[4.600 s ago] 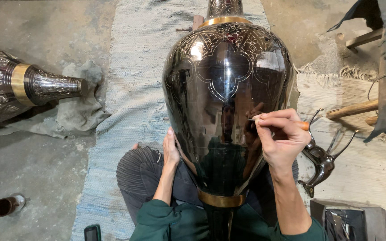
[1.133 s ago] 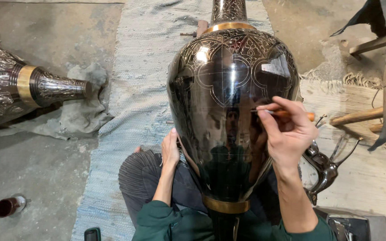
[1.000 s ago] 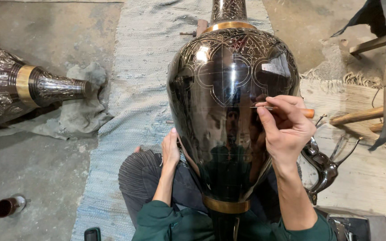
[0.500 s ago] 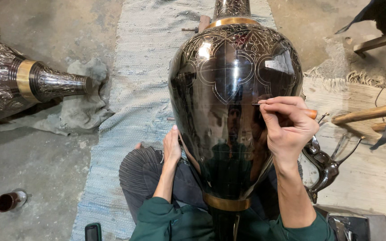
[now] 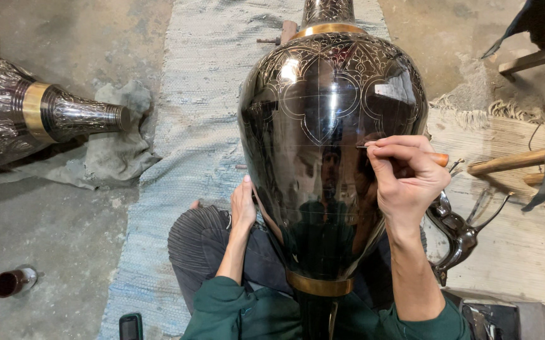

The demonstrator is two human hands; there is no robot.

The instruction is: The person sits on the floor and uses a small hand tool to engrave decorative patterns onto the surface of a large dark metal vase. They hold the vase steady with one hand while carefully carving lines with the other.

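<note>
Right hand: I see it pinching a thin orange-handled engraving tool, tip on the large dark polished metal vase, frame centre.
Left hand: open, flat against the vase's left flank.

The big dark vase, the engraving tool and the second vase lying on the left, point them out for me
dark vase (image 5: 323,189): head view, on its plain polished belly.
engraving tool (image 5: 439,159): head view, on its orange handle end past the right hand (image 5: 408,179).
second vase (image 5: 64,113): head view, on its silvery neck.
</note>
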